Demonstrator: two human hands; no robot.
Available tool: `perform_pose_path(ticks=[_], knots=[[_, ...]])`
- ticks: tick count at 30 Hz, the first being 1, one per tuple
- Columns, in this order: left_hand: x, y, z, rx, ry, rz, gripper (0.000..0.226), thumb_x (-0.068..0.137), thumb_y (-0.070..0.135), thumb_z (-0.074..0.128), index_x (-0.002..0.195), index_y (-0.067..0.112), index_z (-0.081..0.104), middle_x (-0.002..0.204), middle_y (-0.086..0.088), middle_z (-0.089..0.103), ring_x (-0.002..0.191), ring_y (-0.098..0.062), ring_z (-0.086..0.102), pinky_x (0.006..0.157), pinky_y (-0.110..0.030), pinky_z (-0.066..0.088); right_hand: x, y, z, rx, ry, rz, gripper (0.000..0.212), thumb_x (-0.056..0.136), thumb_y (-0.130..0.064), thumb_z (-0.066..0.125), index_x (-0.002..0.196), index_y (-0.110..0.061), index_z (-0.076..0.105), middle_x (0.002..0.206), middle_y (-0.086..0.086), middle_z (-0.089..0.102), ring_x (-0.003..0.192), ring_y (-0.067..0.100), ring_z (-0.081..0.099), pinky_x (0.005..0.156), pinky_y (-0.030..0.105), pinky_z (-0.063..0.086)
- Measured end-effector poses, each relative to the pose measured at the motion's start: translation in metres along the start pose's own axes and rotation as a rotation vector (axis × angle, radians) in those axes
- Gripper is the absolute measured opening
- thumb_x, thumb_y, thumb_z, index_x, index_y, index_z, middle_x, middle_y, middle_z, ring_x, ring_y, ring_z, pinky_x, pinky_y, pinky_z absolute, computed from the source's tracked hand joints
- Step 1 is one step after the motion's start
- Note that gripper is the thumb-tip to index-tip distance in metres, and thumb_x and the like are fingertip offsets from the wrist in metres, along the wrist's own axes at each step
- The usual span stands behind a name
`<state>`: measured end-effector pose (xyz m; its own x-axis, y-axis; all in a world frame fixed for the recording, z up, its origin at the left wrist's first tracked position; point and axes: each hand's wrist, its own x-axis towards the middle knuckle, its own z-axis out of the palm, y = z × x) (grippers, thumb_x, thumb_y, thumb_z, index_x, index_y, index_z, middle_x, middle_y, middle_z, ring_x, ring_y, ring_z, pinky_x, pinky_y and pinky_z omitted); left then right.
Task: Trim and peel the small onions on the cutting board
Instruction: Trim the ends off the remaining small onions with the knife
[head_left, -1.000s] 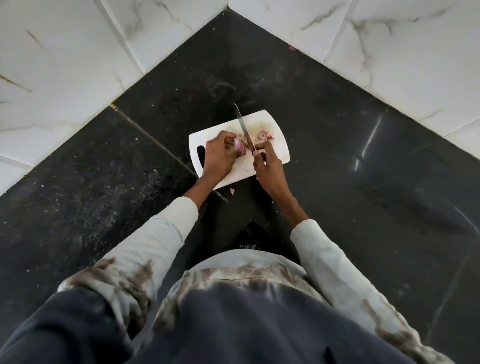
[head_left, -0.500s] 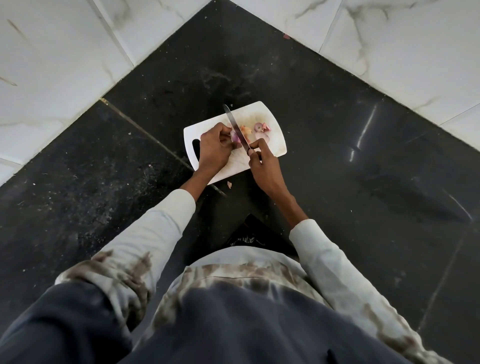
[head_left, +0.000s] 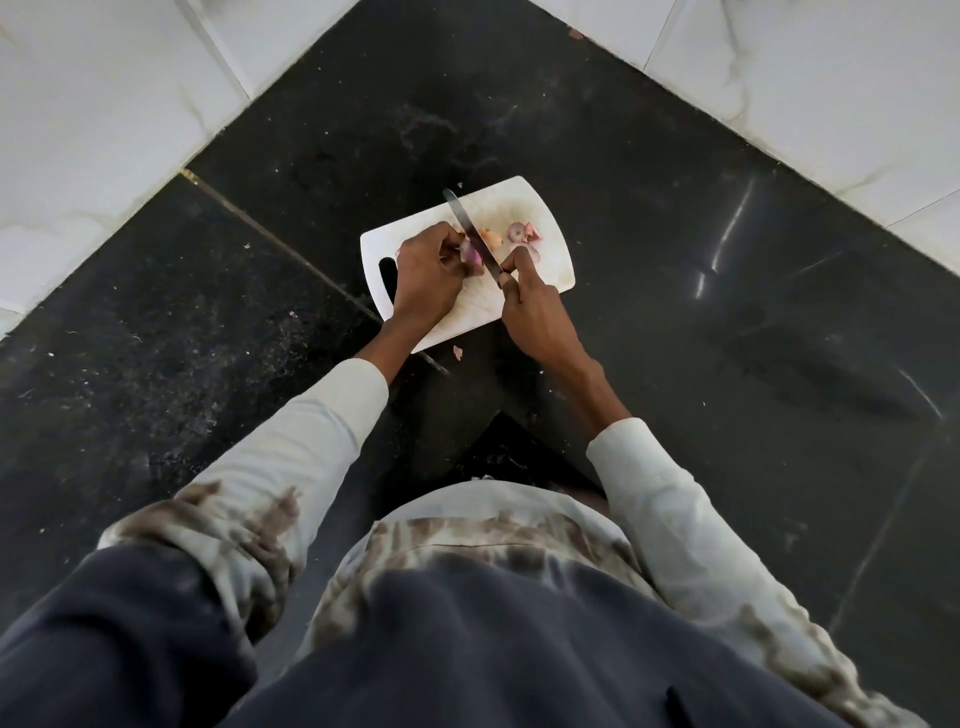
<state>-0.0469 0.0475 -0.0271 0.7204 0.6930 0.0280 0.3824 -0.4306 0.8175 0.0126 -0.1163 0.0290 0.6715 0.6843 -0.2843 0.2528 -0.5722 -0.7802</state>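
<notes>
A white cutting board with a handle slot lies on the black counter. My left hand pinches a small purple onion over the board's middle. My right hand grips the handle of a knife, whose blade runs up and to the left, pressed against the right side of that onion. Another small onion and pinkish peel pieces lie on the board's far right part. An orange-tinted piece sits just right of the blade.
A scrap of onion skin lies on the black counter just below the board's near edge. White marble-look wall tiles close in the counter corner on the left and right. My light sleeves and dark apron fill the foreground.
The view has shifted a little; hands, onion and knife stay together over the board. The blade still rests against the onion in my left hand, with only a slight change of angle.
</notes>
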Motion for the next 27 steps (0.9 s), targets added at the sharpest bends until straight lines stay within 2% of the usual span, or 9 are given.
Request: perform_pose_path(ticks=[5, 8, 9, 12, 14, 18, 21, 23, 27], knots=[[-0.003, 0.000, 0.003, -0.008, 0.018, 0.023, 0.010, 0.092, 0.007, 0.073, 0.100, 0.009, 0.077, 0.094, 0.005, 0.077, 0.087, -0.007, 0.072, 0.084, -0.019, 0.057, 0.002, -0.002, 0.006, -0.053, 0.035, -0.019, 0.019, 0.113, -0.022, 0.037, 0.131, -0.018, 0.041, 0.088, 0.014, 0.065, 0.061, 0.026, 0.057, 0.053, 0.037, 0.042], [-0.003, 0.002, 0.006, -0.002, 0.035, 0.035, 0.010, 0.095, 0.005, 0.069, 0.103, 0.005, 0.076, 0.097, -0.002, 0.078, 0.088, -0.011, 0.071, 0.079, -0.005, 0.049, 0.006, -0.003, 0.006, -0.070, 0.058, -0.021, 0.020, 0.113, -0.022, 0.038, 0.132, -0.017, 0.041, 0.088, 0.013, 0.065, 0.061, 0.026, 0.058, 0.052, 0.035, 0.042], [-0.004, 0.002, 0.007, 0.007, 0.034, 0.045, 0.010, 0.095, 0.004, 0.068, 0.103, 0.005, 0.075, 0.098, -0.003, 0.078, 0.088, -0.013, 0.071, 0.079, -0.006, 0.049, 0.008, -0.004, 0.006, -0.072, 0.060, -0.021, 0.023, 0.113, -0.022, 0.038, 0.135, -0.016, 0.041, 0.089, 0.014, 0.066, 0.061, 0.027, 0.059, 0.052, 0.036, 0.042], [-0.005, 0.000, 0.007, 0.031, 0.009, 0.071, 0.009, 0.093, 0.005, 0.067, 0.100, 0.006, 0.073, 0.099, -0.004, 0.077, 0.091, -0.018, 0.072, 0.083, -0.027, 0.057, 0.014, -0.008, 0.009, -0.093, 0.064, -0.014, 0.030, 0.112, -0.019, 0.040, 0.142, -0.015, 0.040, 0.089, 0.020, 0.068, 0.066, 0.034, 0.063, 0.055, 0.043, 0.048], [-0.004, -0.003, 0.007, 0.037, -0.007, 0.076, 0.010, 0.091, 0.004, 0.067, 0.099, 0.008, 0.072, 0.098, -0.003, 0.076, 0.091, -0.018, 0.072, 0.085, -0.034, 0.059, 0.018, -0.009, 0.012, -0.090, 0.059, -0.005, 0.031, 0.112, -0.018, 0.040, 0.143, -0.014, 0.040, 0.088, 0.019, 0.068, 0.065, 0.033, 0.063, 0.055, 0.041, 0.046], [-0.005, -0.005, 0.007, 0.010, 0.013, 0.070, 0.013, 0.092, -0.001, 0.063, 0.098, 0.007, 0.071, 0.097, -0.001, 0.076, 0.091, -0.014, 0.073, 0.086, -0.028, 0.059, 0.021, -0.005, 0.007, -0.040, 0.028, 0.008, 0.026, 0.113, -0.018, 0.039, 0.138, -0.013, 0.041, 0.090, 0.019, 0.066, 0.060, 0.022, 0.053, 0.053, 0.035, 0.037], [-0.009, -0.005, 0.010, -0.009, 0.031, 0.061, 0.014, 0.092, -0.005, 0.062, 0.095, 0.006, 0.070, 0.094, 0.000, 0.076, 0.088, -0.010, 0.072, 0.084, -0.021, 0.059, 0.014, 0.004, 0.003, -0.041, -0.010, 0.005, 0.020, 0.113, -0.020, 0.038, 0.131, -0.014, 0.041, 0.090, 0.018, 0.065, 0.062, 0.026, 0.053, 0.055, 0.037, 0.039], [-0.007, -0.007, 0.011, 0.019, 0.034, 0.066, 0.014, 0.090, -0.001, 0.061, 0.096, 0.008, 0.070, 0.095, -0.001, 0.076, 0.089, -0.015, 0.072, 0.083, -0.029, 0.060, 0.011, 0.007, 0.006, -0.057, 0.005, -0.012, 0.021, 0.112, -0.022, 0.038, 0.133, -0.016, 0.040, 0.088, 0.015, 0.065, 0.064, 0.029, 0.058, 0.055, 0.038, 0.042], [-0.003, -0.009, 0.010, 0.055, -0.003, 0.077, 0.012, 0.090, 0.009, 0.061, 0.099, 0.009, 0.069, 0.097, -0.001, 0.075, 0.091, -0.021, 0.072, 0.084, -0.044, 0.060, 0.018, 0.003, 0.016, -0.081, 0.067, -0.037, 0.033, 0.112, -0.020, 0.040, 0.145, -0.015, 0.040, 0.080, 0.009, 0.064, 0.059, 0.024, 0.059, 0.052, 0.033, 0.039]])
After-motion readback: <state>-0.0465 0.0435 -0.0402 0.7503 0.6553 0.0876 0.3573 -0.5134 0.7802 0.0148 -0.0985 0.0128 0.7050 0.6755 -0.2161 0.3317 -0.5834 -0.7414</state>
